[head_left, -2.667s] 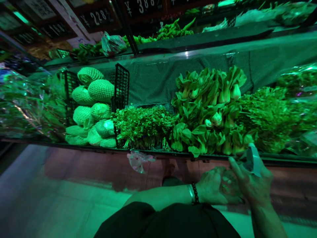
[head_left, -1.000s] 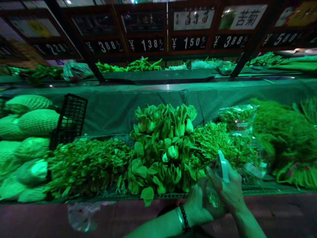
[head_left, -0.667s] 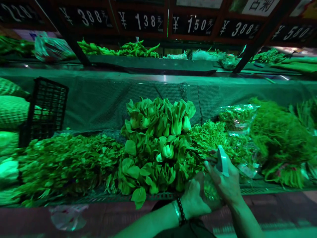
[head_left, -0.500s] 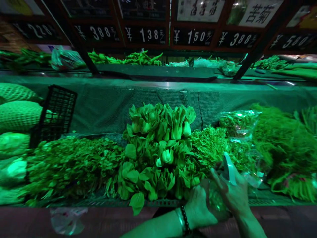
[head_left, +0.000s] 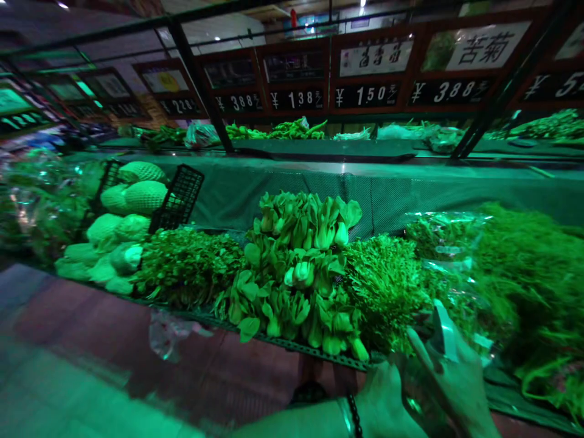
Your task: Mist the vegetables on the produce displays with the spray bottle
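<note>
Both hands are low at the right, in front of a vegetable display. My right hand (head_left: 456, 389) is wrapped round the white head (head_left: 440, 331) of a clear spray bottle (head_left: 410, 398). My left hand (head_left: 381, 410), with a bead bracelet at its wrist, is closed round the bottle's body from the left. The hands are just before the shelf edge. They are nearest a mound of feathery greens (head_left: 387, 286), and a pile of bok choy (head_left: 298, 267) lies to its left.
Leafy herbs (head_left: 187, 261), foam-netted round produce (head_left: 130, 198) and a black crate (head_left: 179, 196) lie to the left. Bagged greens (head_left: 444, 237) lie to the right. A plastic bag (head_left: 168, 331) hangs off the shelf edge. Price signs (head_left: 365, 95) hang above an upper shelf of peppers (head_left: 283, 129).
The view has lifted and swung, so more of the stall's left side and the floor show. Both hands stay closed on the bottle, now lower and further right in view.
</note>
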Demonstrator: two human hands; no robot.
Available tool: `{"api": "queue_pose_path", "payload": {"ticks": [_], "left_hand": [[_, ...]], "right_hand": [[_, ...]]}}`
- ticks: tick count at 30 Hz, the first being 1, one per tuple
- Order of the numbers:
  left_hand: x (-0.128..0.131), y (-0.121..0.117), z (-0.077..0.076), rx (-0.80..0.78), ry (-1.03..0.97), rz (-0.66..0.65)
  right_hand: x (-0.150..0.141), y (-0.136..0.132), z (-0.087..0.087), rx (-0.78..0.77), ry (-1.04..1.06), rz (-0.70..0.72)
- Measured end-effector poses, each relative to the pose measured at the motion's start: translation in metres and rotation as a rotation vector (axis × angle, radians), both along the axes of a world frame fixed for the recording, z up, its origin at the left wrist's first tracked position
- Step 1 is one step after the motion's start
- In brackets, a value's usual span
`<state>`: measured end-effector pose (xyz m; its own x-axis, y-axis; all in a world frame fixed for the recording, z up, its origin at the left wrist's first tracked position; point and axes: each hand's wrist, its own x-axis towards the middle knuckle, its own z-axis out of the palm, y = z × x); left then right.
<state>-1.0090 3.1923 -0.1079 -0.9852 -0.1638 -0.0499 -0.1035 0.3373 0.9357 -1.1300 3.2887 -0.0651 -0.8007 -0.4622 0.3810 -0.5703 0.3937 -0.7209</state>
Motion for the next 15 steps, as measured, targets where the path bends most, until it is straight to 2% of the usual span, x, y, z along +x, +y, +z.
{"api": "queue_pose_path", "payload": {"ticks": [2,5,9,15], "left_hand": [[-0.004,0.022,0.002,0.059,0.062,0.002],[-0.007,0.053,0.006,0.090,0.141,0.007],[-0.007,0.094,0.003,0.101,-0.011,0.157],[-0.001,0.142,0.004,0.091,-0.122,0.218]], "right_hand": [[-0.006,0.023,-0.006,0.019,0.069,0.005],[-0.012,0.051,-0.010,0.031,0.041,0.027],[-0.018,0.078,-0.012,0.029,-0.034,0.109],[-0.019,0.111,-0.015,-0.046,-0.055,0.221]]}}
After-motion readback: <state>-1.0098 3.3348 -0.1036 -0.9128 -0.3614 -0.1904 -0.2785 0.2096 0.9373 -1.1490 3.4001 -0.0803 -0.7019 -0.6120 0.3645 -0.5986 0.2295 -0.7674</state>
